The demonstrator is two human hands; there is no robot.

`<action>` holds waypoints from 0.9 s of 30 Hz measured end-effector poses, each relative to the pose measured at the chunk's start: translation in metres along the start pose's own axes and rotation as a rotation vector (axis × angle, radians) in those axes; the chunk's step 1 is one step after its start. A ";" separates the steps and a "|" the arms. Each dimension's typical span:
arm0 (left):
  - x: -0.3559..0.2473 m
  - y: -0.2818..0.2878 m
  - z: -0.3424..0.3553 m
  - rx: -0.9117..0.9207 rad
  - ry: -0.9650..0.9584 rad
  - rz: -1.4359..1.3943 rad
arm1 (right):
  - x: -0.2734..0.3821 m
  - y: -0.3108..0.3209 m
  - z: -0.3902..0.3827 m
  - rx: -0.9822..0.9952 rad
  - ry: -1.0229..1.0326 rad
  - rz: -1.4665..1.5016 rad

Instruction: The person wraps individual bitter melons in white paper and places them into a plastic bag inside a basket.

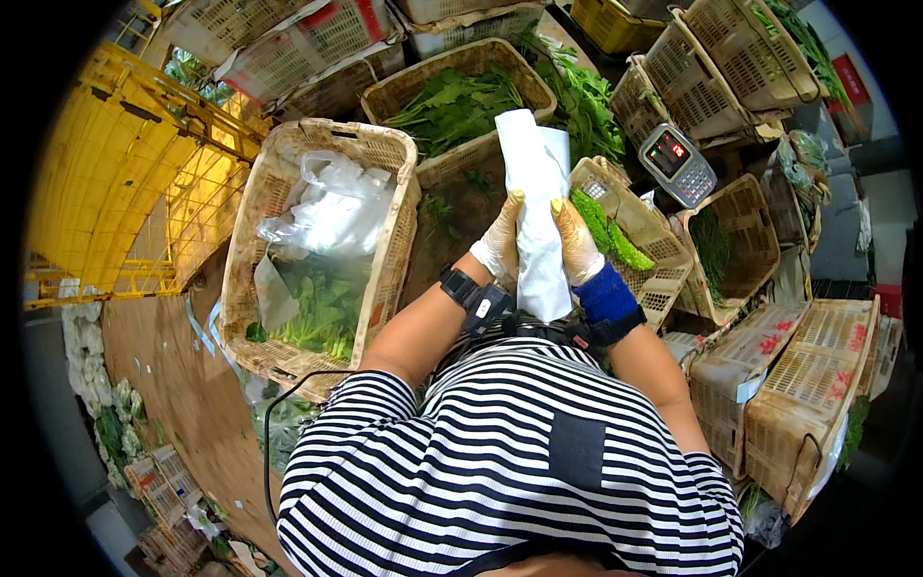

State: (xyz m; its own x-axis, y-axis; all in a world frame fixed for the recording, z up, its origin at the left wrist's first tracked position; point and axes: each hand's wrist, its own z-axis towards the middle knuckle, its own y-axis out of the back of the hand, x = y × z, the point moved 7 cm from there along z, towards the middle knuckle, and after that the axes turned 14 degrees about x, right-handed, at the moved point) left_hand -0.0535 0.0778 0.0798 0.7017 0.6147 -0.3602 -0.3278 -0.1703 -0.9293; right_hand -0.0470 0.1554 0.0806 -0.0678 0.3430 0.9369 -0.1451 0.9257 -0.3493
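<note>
In front of my chest, my left hand [499,240] and my right hand [577,242] grip a long white folded bundle [540,236] from both sides. Whether it is paper or plastic sheeting, I cannot tell. Both hands wear thin pale gloves, yellowed at the thumb tips, and the thumbs point up along the bundle. Just right of my right hand, bumpy green bitter melons [612,231] lie on a worn plastic crate [663,252]. Left of my left hand stands a deep crate [402,245] with clear plastic bags [338,207] above leafy greens [327,308].
Beyond my hands is another crate [543,82] of broad leafy greens [461,104]. A keypad unit with a lit red display [678,165] stands to the right, near stacked crates [803,370]. A yellow lattice structure [106,183] rises at far left beside brown flooring [159,370].
</note>
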 end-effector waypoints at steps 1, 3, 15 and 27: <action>-0.001 0.005 0.002 -0.016 -0.006 -0.016 | 0.007 0.006 0.001 -0.037 0.028 -0.374; -0.005 0.017 0.001 -0.062 -0.024 -0.046 | 0.037 -0.012 0.004 -0.096 0.089 -1.110; -0.035 0.032 -0.009 -0.358 -0.390 0.423 | 0.042 -0.046 0.017 -0.076 0.152 -1.169; -0.054 0.002 -0.020 -0.054 -0.220 0.301 | -0.013 -0.004 0.041 0.065 -0.032 -0.330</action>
State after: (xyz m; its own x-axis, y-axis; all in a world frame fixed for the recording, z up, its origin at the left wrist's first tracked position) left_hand -0.0794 0.0286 0.0961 0.4245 0.6805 -0.5973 -0.4608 -0.4055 -0.7895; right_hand -0.0858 0.1407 0.0691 -0.0379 0.0207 0.9991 -0.2266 0.9736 -0.0288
